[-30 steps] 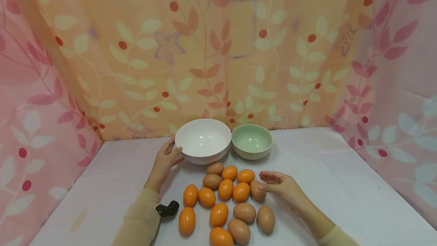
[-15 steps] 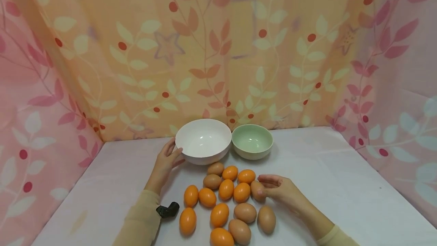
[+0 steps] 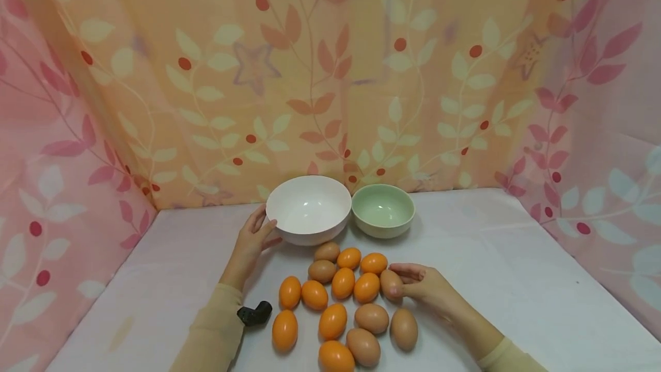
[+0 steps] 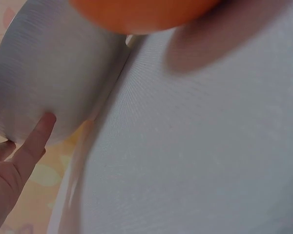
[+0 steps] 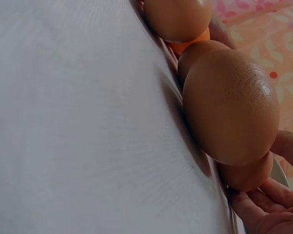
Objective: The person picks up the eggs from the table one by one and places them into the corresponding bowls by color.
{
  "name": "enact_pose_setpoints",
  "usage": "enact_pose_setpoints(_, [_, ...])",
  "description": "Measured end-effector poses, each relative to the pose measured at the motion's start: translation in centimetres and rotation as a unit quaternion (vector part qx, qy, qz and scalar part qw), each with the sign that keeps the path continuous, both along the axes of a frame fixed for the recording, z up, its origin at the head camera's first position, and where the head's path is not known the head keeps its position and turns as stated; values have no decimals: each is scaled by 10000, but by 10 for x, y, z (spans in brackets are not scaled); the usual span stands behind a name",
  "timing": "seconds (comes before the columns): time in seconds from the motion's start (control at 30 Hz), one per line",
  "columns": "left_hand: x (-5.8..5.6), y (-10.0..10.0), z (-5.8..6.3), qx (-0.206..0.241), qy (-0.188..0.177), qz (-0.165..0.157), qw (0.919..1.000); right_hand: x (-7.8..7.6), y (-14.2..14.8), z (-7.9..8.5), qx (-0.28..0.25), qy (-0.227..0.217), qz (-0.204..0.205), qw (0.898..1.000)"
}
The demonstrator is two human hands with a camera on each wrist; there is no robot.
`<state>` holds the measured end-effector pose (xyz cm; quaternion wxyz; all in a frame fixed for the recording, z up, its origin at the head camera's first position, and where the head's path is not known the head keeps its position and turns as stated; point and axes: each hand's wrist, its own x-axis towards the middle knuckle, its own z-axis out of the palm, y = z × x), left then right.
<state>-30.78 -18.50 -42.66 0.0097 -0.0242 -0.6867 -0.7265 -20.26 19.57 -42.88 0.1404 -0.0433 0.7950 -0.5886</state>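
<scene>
My left hand (image 3: 251, 244) holds the white bowl (image 3: 308, 239) at its left side, with the thumb laid along the outer wall. The left wrist view shows a finger of this hand (image 4: 29, 156) reaching onto the bowl's wall (image 4: 53, 73). At the right edge of the egg group, my right hand (image 3: 432, 290) grips a brown egg (image 3: 389, 283) between thumb and fingers. In the right wrist view that egg (image 5: 249, 174) is partly hidden behind a nearer brown egg (image 5: 232, 107). The held egg is low over the table, beside an orange egg (image 3: 366, 287).
A green bowl (image 3: 383, 231) stands right of the white one, close against it. Several orange eggs (image 3: 333, 321) and brown eggs (image 3: 372, 318) lie loose in front of the bowls. A black device (image 3: 255, 314) sits at the left wrist. Patterned curtains (image 3: 330, 73) enclose the white table (image 3: 490, 257).
My right hand has moved slightly left and closed its thumb and fingers on the brown egg. My left hand stays at the white bowl.
</scene>
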Motion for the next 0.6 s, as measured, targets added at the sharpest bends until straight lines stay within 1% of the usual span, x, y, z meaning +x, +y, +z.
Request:
enact_pose_setpoints(0.17, [1, -1, 3, -4, -7, 16, 10000, -1, 0, 0, 148, 65, -9, 9999])
enact_pose_setpoints(0.3, [1, 1, 4, -133, 3, 60, 9999, 0, 1, 1, 207, 87, -58, 9997])
enact_pose_setpoints(0.43, [0, 0, 2, -146, -5, 133, 9998, -1, 0, 0, 265, 90, -32, 9996])
enact_pose_setpoints(0.57, [0, 0, 0, -120, -31, 85, 9999, -3, 1, -2, 403, 1, -63, 9992])
enact_pose_setpoints(0.6, [0, 0, 0, -127, -14, 77, 9999, -3, 1, -2, 431, 40, -37, 9991])
